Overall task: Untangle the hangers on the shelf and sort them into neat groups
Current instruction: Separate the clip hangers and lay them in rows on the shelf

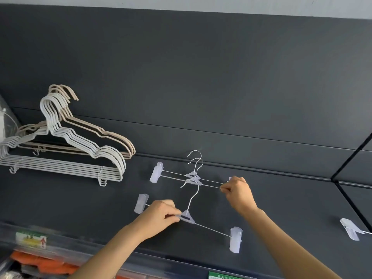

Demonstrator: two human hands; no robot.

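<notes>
On the dark shelf (261, 198) lie wire clip hangers with clear plastic clips. My left hand (161, 213) pinches the bar of the nearest clip hanger (211, 227) beside its centre piece. Just behind it lie two stacked clip hangers (177, 175), and my right hand (238, 193) is closed around their right end, hiding the clips there. At the far left sits a stack of several white hangers (66, 154), with a stack of beige hangers (112, 136) behind it, both lying flat with hooks aligned.
A loose clear clip on a wire (351, 229) shows at the right edge. A black diagonal bar (350, 158) crosses the shelf at right. Below the shelf front, a lower level holds orange packaged goods (46, 262) and price labels (32, 239).
</notes>
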